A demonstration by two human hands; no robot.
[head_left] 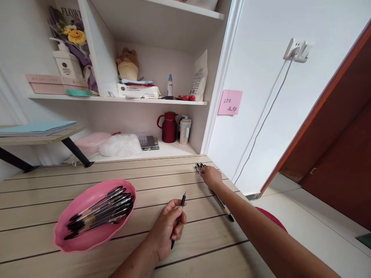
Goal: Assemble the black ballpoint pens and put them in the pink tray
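My left hand (169,227) is closed around a black pen (183,200), held upright with its bare writing tip pointing up. Over at the right side of the table, my right hand (211,176) has its fingers pinched together above several pens (199,168). Their dark ends show beyond the fingertips; what the pinch holds is hidden. Part of this group of pens runs under the wrist, and a dark pen end (230,217) shows nearer to me. To the left stands a pink oval bowl (65,240) with many black-capped clear pens (106,208) lying in it.
The slatted wooden table (156,177) meets a white shelf unit. On its lower shelf are a red jug (169,127), a speckled cup (185,130) and a white plastic bag (121,145). A small raised stand (55,135) sits at left. A cable (262,119) hangs down the right wall.
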